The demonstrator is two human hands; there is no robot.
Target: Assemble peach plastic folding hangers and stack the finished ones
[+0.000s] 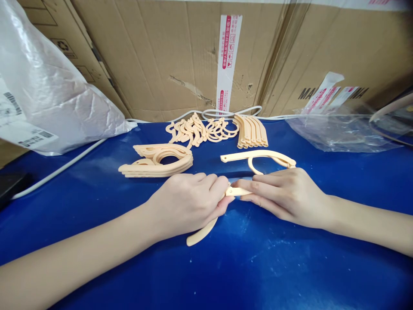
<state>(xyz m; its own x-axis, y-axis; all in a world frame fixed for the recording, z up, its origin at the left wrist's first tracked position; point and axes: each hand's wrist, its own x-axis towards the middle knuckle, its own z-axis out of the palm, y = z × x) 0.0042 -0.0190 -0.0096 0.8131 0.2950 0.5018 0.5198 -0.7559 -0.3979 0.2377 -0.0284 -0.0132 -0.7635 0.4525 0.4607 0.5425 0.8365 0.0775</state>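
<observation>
My left hand point(189, 202) is closed around a peach plastic hanger arm point(201, 232), whose curved end sticks out below the hand onto the blue table point(274, 267). My right hand point(285, 193) pinches the other end of the same piece point(237, 191) where both hands meet. Just behind my right hand lies a partly built hanger with a hook point(258, 158).
A stack of folded hangers point(158, 161) lies left of centre. Farther back are a heap of hooks point(201, 129) and a row of arm pieces point(251, 131). Cardboard boxes point(180, 56) wall the back. A white plastic bag point(48, 94) sits left, clear plastic bags point(338, 129) right, and a white cable point(61, 168) runs along the left.
</observation>
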